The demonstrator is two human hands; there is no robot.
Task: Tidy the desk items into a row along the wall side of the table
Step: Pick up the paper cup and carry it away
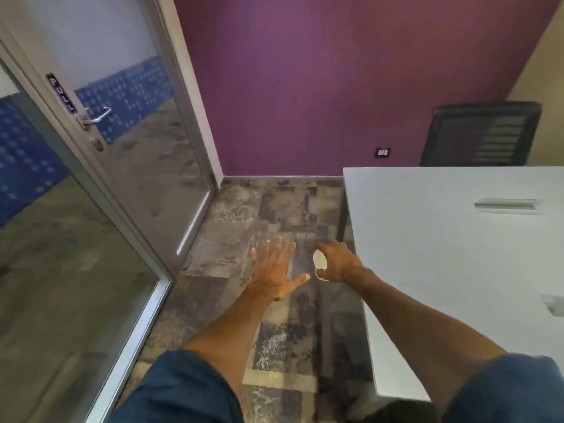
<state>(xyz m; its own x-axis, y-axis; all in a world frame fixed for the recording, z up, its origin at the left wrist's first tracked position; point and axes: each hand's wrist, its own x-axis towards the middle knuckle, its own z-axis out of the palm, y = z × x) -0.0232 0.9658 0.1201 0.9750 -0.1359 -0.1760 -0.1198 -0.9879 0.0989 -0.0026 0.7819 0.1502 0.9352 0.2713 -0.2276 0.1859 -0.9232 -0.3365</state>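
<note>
Head view, person standing beside the desk, which fills the frame from 2 to 4 o'clock. Both arms reach out over the patterned carpet, not over the desk. The left hand, near centre, is spread wide, fingers fanned, palm down, holding nothing. The right hand, just beside it towards 3 o'clock and close to the desk's near edge, is curled with thumb and fingers bent round a gap; a pale oval patch shows inside the curl, which may be a small object or only the palm, and the blur does not settle it.

Few desk items are visible: a long grey slot or bar lies on the desk at 2 o'clock, and a small grey object is cut off by the frame edge at 3 o'clock. The purple wall stands at 12 o'clock beyond the desk's far edge.

Step in hand, as judged: approaching the desk, before any item is gathered. To do it well, turn towards 3 o'clock so the whole desk comes into view, pick up loose items one at a time, and set each close to the far edge, evenly spaced and squared to it.
</note>
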